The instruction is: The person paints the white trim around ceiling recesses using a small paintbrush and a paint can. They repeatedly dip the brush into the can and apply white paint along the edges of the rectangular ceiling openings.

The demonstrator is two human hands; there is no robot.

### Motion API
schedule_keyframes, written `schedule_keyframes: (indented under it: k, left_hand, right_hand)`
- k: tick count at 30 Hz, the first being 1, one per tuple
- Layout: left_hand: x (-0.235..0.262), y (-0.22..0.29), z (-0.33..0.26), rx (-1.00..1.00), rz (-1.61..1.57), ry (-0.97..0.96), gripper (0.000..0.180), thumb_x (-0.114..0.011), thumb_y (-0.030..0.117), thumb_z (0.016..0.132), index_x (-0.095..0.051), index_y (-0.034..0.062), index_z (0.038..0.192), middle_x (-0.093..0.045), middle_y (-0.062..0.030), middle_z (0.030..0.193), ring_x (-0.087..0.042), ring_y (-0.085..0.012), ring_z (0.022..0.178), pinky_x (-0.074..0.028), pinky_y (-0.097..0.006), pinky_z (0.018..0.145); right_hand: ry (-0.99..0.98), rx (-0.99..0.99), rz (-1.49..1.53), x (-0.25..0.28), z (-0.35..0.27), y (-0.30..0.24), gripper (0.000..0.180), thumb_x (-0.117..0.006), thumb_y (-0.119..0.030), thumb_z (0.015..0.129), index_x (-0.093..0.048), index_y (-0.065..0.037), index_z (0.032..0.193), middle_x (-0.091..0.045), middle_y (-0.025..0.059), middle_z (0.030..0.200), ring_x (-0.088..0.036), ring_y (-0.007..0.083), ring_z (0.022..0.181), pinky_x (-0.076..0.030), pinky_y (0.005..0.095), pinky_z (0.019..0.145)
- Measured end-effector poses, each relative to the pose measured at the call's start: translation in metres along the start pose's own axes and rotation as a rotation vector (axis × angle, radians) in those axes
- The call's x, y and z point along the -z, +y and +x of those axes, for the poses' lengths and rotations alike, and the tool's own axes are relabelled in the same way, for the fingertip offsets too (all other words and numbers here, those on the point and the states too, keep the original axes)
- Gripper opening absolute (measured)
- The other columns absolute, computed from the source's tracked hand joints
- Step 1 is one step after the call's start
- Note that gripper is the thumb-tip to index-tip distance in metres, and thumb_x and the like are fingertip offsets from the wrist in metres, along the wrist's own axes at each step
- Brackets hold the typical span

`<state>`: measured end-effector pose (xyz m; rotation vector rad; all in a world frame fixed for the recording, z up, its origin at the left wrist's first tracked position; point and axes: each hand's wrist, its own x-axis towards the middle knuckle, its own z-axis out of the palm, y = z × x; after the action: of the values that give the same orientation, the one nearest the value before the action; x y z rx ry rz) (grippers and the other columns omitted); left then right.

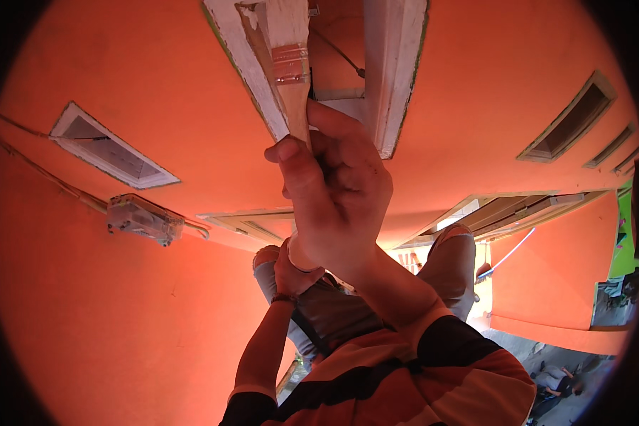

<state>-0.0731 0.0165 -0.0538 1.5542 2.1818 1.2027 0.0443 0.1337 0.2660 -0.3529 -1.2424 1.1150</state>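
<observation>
My right hand [341, 184] is raised in front of me, its thumb and fingers closed round the wooden handle of a flat paintbrush [291, 67]. The brush has a copper-coloured ferrule, and its pale bristles point up beside the white-painted edge of a frame [394, 78] around an opening in the orange wall. Lower down, near my knees, my left hand [291, 273] is closed, a bracelet at its wrist. It grips something with a pale curved edge, mostly hidden behind my right hand and forearm.
Orange wall [177, 121] surrounds me. A white-framed vent opening [113, 149] and a clear plastic-covered box [145, 219] with cables sit at left. Another narrow opening [568, 117] lies at right. Far below at lower right, a person [557, 383] is on a grey floor.
</observation>
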Motion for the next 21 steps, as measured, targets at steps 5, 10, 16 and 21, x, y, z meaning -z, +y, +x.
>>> schedule_keyframes:
  k: [5, 10, 16, 21]
  left_hand:
    - [-0.003, -0.017, -0.009, 0.074, -0.044, -0.043, 0.096, -0.094, 0.034, 0.057, -0.048, 0.0041, 0.136, -0.07, -0.0177, 0.118, -0.069, -0.0356, 0.109, -0.058, -0.045, 0.091]
    - [0.003, 0.002, -0.001, 0.055, -0.046, -0.016, 0.096, -0.094, 0.034, 0.058, -0.048, 0.0039, 0.137, -0.069, -0.0175, 0.119, -0.069, -0.0356, 0.11, -0.058, -0.045, 0.09]
    - [-0.006, -0.014, -0.005, 0.099, -0.167, -0.03, 0.094, -0.093, 0.033, 0.059, -0.049, 0.0046, 0.137, -0.068, -0.0172, 0.122, -0.068, -0.0348, 0.112, -0.057, -0.045, 0.091]
    - [0.012, 0.021, 0.007, 0.029, -0.041, -0.013, 0.09, -0.094, 0.034, 0.06, -0.051, 0.0051, 0.135, -0.069, -0.0164, 0.121, -0.069, -0.0342, 0.11, -0.057, -0.044, 0.09]
  right_hand:
    - [-0.1, -0.003, -0.053, -0.014, 0.004, 0.008, 0.032, -0.066, 0.0, 0.097, -0.057, 0.006, 0.127, -0.072, 0.0074, 0.084, -0.059, 0.0034, 0.07, -0.046, 0.019, 0.061]
    - [0.011, 0.03, 0.001, -0.008, -0.004, 0.009, 0.032, -0.064, 0.002, 0.097, -0.057, 0.006, 0.127, -0.072, 0.0089, 0.085, -0.06, 0.0046, 0.069, -0.047, 0.019, 0.06]
    - [-0.068, 0.069, -0.087, -0.016, 0.002, 0.024, 0.029, -0.064, -0.003, 0.098, -0.057, 0.005, 0.125, -0.068, 0.0048, 0.081, -0.056, 0.0038, 0.065, -0.045, 0.0189, 0.06]
    - [0.018, 0.147, -0.102, -0.004, -0.007, 0.019, 0.024, -0.06, -0.006, 0.103, -0.058, 0.005, 0.124, -0.057, -0.0015, 0.078, -0.045, 0.0023, 0.067, -0.038, 0.0186, 0.059]
